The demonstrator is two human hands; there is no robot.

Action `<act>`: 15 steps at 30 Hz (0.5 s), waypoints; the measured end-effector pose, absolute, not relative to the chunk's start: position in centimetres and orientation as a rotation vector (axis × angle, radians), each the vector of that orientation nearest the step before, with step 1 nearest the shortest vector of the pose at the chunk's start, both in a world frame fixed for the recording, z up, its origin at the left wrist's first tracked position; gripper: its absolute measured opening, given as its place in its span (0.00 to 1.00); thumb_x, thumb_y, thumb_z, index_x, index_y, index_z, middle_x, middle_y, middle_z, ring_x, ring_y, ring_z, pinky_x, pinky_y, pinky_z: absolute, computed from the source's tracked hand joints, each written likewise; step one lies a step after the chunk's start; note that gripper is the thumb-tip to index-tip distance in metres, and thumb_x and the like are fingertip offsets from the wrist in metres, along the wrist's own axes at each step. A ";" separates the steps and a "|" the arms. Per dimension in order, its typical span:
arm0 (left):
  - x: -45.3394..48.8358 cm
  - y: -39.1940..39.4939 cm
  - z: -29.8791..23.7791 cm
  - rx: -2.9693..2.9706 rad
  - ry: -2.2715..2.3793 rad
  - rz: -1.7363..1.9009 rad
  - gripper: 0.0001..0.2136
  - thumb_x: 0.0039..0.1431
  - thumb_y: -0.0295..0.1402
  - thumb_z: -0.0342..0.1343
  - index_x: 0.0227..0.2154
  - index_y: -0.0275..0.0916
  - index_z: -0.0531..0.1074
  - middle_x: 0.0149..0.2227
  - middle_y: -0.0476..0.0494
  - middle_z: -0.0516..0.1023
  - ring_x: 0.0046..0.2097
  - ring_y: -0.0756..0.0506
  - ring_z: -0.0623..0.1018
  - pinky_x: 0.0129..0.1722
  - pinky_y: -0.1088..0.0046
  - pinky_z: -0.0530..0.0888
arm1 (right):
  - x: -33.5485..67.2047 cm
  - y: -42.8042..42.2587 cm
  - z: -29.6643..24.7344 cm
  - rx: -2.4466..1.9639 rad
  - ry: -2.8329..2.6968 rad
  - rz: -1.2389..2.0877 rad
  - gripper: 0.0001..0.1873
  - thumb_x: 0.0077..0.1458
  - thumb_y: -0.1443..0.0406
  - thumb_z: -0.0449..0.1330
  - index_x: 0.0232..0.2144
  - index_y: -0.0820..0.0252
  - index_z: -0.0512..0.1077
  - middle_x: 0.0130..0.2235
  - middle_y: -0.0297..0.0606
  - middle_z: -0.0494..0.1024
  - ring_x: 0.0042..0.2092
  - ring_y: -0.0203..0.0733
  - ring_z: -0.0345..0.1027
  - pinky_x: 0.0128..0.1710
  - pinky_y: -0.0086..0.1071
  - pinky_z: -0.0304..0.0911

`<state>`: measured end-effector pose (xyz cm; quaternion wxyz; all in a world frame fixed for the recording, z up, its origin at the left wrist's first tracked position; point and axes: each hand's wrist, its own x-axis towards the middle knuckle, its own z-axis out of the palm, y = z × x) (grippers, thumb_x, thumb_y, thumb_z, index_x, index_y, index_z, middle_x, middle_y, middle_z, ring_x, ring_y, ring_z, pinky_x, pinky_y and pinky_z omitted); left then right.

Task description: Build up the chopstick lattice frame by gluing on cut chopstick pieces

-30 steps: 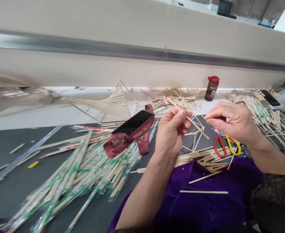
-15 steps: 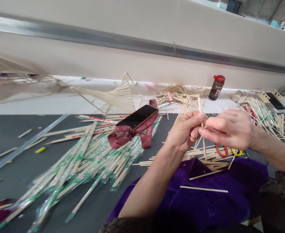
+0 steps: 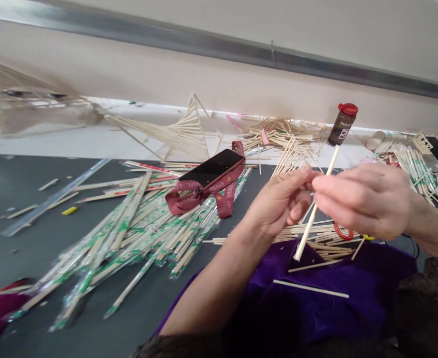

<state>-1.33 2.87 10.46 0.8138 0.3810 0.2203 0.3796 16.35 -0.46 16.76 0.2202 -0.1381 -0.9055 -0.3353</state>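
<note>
My right hand [image 3: 372, 201] pinches a pale wooden chopstick [image 3: 305, 233] between thumb and fingers. The stick slants, its upper end near the bottle and its lower end over the purple cloth. Close beside it, my left hand [image 3: 276, 204] has loosely curled fingers, with the thumb apart from the lower ones. Its fingertips lie near those of my right hand; whether they touch is unclear. Below the hands lie loose chopsticks [image 3: 325, 251] and scissors with a red handle loop [image 3: 343, 231], partly hidden. A single chopstick [image 3: 310, 289] rests on the purple cloth [image 3: 264, 298] over my lap.
Plastic-wrapped chopsticks [image 3: 137, 238] spread across the dark table [image 3: 129, 328]. A phone [image 3: 213, 166] with a maroon strap lies on them. Behind stand a twisted stick model [image 3: 174, 129], a stick heap [image 3: 282, 133] and a red-capped bottle [image 3: 343, 124]. More sticks [image 3: 413, 169] lie right.
The chopstick has gone from nearly upright to slanted, its lower end swinging left. My left fingers have come off it, and it stays in my right hand. The view has shifted slightly.
</note>
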 end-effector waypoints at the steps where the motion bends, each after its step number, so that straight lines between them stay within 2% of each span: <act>1: -2.1 3.2 10.3 0.830 0.529 0.879 0.12 0.51 0.42 0.62 0.27 0.36 0.75 0.17 0.52 0.71 0.11 0.59 0.57 0.07 0.82 0.49 | 16.5 -0.1 16.6 -0.484 -2.484 -0.912 0.08 0.61 0.69 0.53 0.40 0.56 0.71 0.45 0.34 0.78 0.36 0.33 0.69 0.31 0.30 0.64; 3: -3.6 3.8 9.5 0.864 0.668 1.079 0.08 0.51 0.36 0.63 0.26 0.37 0.76 0.22 0.50 0.75 0.12 0.59 0.60 0.08 0.82 0.51 | 16.9 0.9 16.0 -0.682 -2.416 -0.873 0.09 0.60 0.71 0.54 0.42 0.57 0.70 0.45 0.35 0.78 0.39 0.34 0.71 0.34 0.30 0.65; 7: -5.3 4.1 6.8 0.840 0.859 1.421 0.06 0.50 0.35 0.62 0.25 0.37 0.75 0.21 0.50 0.74 0.15 0.57 0.65 0.11 0.82 0.57 | 17.0 3.2 14.2 -0.919 -2.395 -0.759 0.09 0.61 0.72 0.52 0.40 0.57 0.71 0.41 0.35 0.79 0.41 0.36 0.73 0.34 0.29 0.64; 10: -4.9 3.9 4.4 0.832 0.954 1.401 0.08 0.49 0.36 0.62 0.26 0.36 0.75 0.22 0.50 0.74 0.16 0.56 0.66 0.12 0.82 0.59 | 16.6 4.3 13.3 -1.106 -2.512 -0.586 0.12 0.63 0.69 0.50 0.39 0.56 0.73 0.40 0.36 0.79 0.39 0.36 0.72 0.32 0.30 0.61; 15: -4.6 3.8 1.2 0.907 1.086 1.447 0.08 0.50 0.36 0.62 0.29 0.36 0.75 0.22 0.50 0.75 0.18 0.56 0.67 0.16 0.82 0.61 | 16.4 5.8 12.3 -1.362 -2.655 -0.218 0.17 0.66 0.63 0.46 0.38 0.58 0.75 0.37 0.39 0.79 0.39 0.38 0.71 0.34 0.30 0.62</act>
